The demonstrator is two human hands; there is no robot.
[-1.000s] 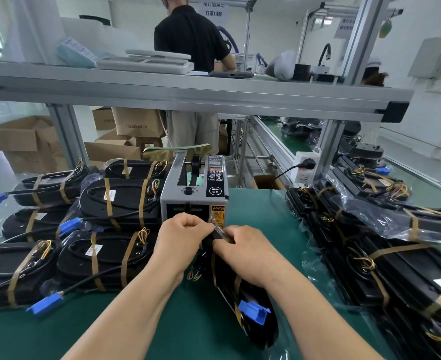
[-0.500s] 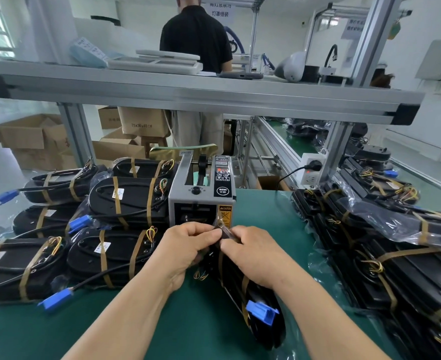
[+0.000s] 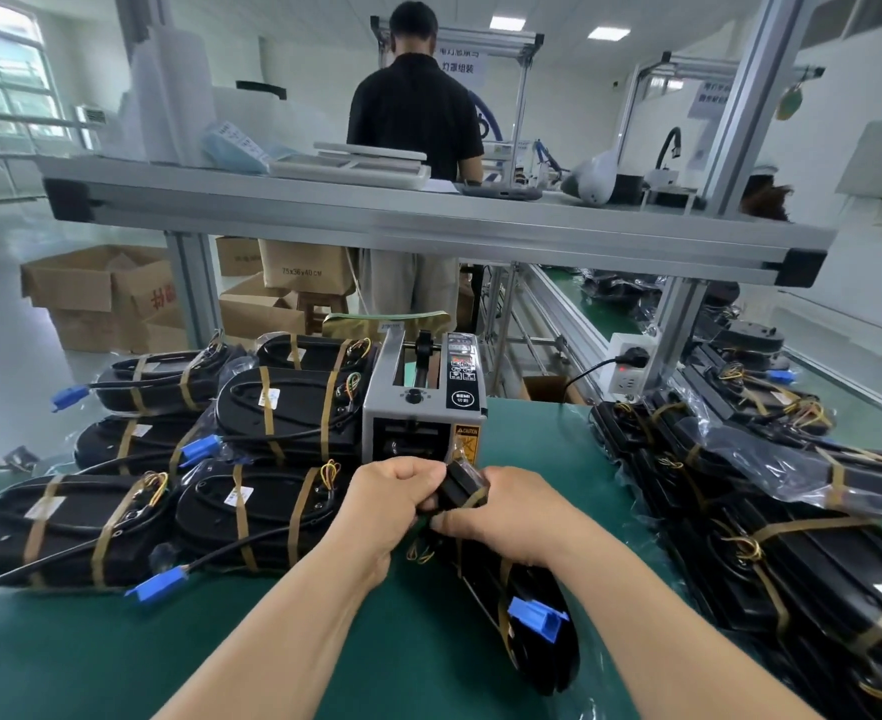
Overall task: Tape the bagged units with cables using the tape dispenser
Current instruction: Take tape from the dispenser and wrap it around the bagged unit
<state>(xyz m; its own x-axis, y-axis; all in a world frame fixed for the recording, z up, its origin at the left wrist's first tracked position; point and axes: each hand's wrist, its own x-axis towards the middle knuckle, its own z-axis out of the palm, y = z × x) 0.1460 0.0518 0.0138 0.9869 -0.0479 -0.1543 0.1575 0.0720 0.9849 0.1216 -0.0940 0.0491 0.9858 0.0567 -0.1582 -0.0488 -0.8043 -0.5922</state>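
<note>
On the green mat (image 3: 221, 657), at six o'clock from the tape dispenser (image 3: 423, 407), the left hand (image 3: 387, 506) and right hand (image 3: 506, 517) both clutch the far end of the bagged unit (image 3: 553, 662), which looks stiff but slippery in its film and is likely best gripped by its edges.

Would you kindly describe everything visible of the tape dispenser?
The tape dispenser is an upright grey metal box on the green mat, outlet facing the person. It carries a black control panel with a red display, a black knob on top and a yellow caution label at the front corner. Taped units lie close beside it; the left hand and right hand hold a bagged unit before its outlet.
</note>
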